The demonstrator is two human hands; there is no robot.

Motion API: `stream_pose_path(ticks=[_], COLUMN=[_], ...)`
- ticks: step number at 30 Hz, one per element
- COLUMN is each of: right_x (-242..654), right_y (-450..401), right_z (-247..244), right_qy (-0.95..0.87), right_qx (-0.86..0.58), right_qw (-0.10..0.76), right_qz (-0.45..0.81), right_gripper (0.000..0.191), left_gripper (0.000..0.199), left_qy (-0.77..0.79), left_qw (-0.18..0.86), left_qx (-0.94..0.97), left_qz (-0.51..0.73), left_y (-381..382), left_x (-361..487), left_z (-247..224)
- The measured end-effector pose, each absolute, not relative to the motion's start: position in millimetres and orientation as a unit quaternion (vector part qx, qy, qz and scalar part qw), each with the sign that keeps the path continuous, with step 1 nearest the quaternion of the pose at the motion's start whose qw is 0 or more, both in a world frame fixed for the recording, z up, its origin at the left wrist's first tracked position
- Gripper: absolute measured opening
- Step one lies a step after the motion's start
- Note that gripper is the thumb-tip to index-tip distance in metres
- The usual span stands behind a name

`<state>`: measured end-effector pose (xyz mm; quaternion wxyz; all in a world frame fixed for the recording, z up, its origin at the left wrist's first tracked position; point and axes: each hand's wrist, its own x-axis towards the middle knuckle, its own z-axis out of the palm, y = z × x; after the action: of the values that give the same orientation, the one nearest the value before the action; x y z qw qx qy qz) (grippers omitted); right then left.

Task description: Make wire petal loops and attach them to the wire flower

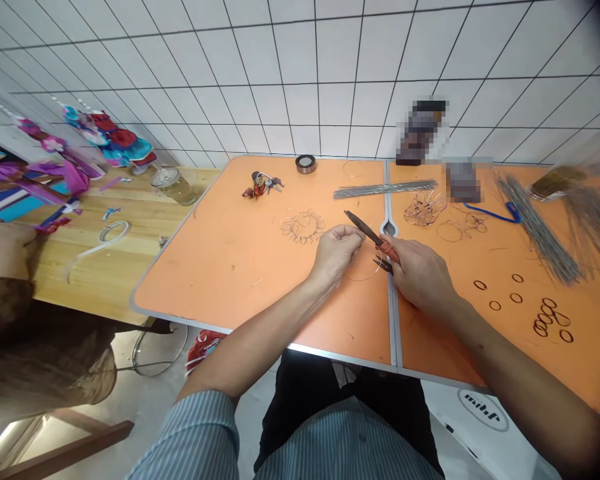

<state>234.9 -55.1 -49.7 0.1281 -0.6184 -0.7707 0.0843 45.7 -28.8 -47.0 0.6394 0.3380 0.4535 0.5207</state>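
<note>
We grasp the pliers (365, 227) in our right hand (423, 272), over the seam between the two orange table (230, 270) tops, their long dark end slanting up toward the wall. Our left hand (336, 252) is closed, thumb and fingers pinching a thin wire (363, 280) that curves below, between our hands; we cannot tell whether the pliers touch it. Just beyond our left hand lies a looped wire ring (303, 227), flat on the table. Farther back we see keys (263, 186), a tape roll (305, 165) and straight rods (385, 189); dark rings (516, 298) lie scattered to our right.
</note>
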Motion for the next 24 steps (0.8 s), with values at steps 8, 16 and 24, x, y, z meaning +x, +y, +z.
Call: stream_pose_path(ticks=[8,16,24], right_x=[250,261,266], right_y=[-60,-58,-56], right_z=[-48,-55,-57], right_qy=[-0.753,-0.766,-0.764], right_qx=[-0.616,-0.609,-0.606], right_qw=[0.166,0.159,0.15], right_qz=[0.158,0.132,0.162], right_gripper=[0.047,0.045,0.04], left_gripper=[0.016,0.019,0.017], left_qy=[0.445,0.432,0.428], left_qw=[0.626,0.641,0.649], left_qx=[0.324,0.316,0.315], left_qz=[0.552,0.55,0.544], left_y=[-23,-21,-19], left_x=[34,29,27], left_z=[-35,-31,-31])
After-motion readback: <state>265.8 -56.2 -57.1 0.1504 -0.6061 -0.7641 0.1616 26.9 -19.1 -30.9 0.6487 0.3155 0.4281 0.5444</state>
